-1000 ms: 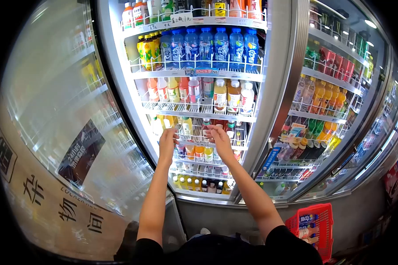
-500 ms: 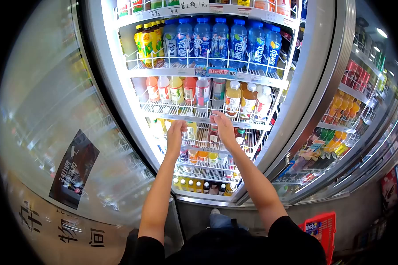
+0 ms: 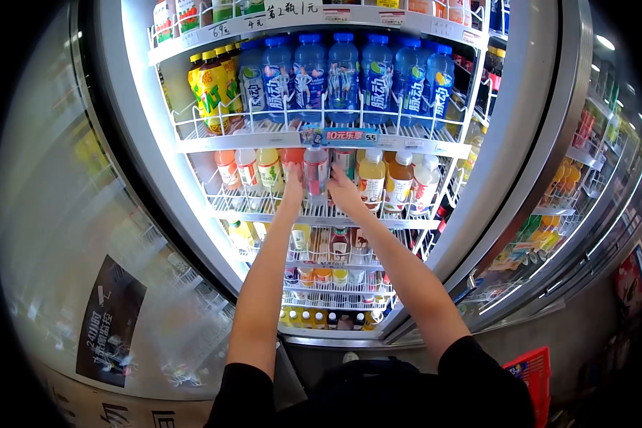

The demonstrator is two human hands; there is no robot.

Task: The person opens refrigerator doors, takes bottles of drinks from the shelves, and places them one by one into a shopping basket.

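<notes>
Both my hands reach into the lit drinks fridge, at the middle shelf. Between them stands a clear bottle with a pink-and-blue label (image 3: 316, 175), upright at the front of its row. My left hand (image 3: 293, 187) is at its left side, fingers stretched forward, close beside a red drink bottle (image 3: 289, 158); whether it touches either is unclear. My right hand (image 3: 344, 191) is at the bottle's right side, thumb and fingers apart, just below a bottle with a dark label (image 3: 344, 161). The fingertips of both hands are partly hidden among the bottles.
Blue-capped bottles (image 3: 344, 78) fill the shelf above behind a wire rail. A white shelf edge with price tags (image 3: 264, 143) runs over my hands. The swung-out glass door (image 3: 50, 214) is at left; a red basket (image 3: 535, 378) sits on the floor at lower right.
Both hands have moved up and deeper into the fridge, from the middle shelf's front edge to either side of the clear bottle. My view has shifted, and the shelves look closer.
</notes>
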